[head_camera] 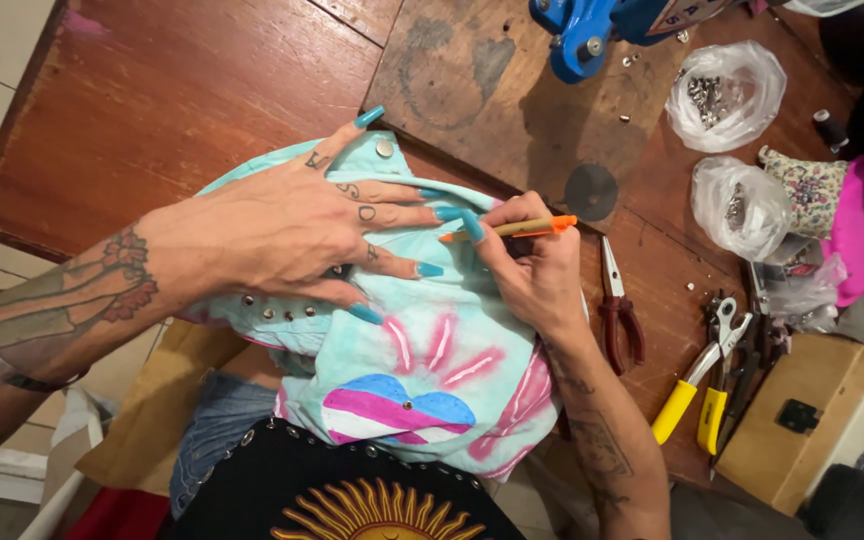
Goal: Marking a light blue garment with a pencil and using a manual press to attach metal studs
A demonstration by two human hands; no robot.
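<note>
Left hand lies flat, fingers spread, pinning the pale blue painted garment on the near part of the wooden surface. Right hand has its grip clamped on an orange pen, tip on the cloth. Garment looks soft, light, prone to bunching; best held flat just beside the pen tip.

The left hand lies flat on a light blue painted jacket at the near edge of the wooden surface. The right hand holds an orange pen on it. Yellow pliers and two bags of studs sit near the right edge.
</note>
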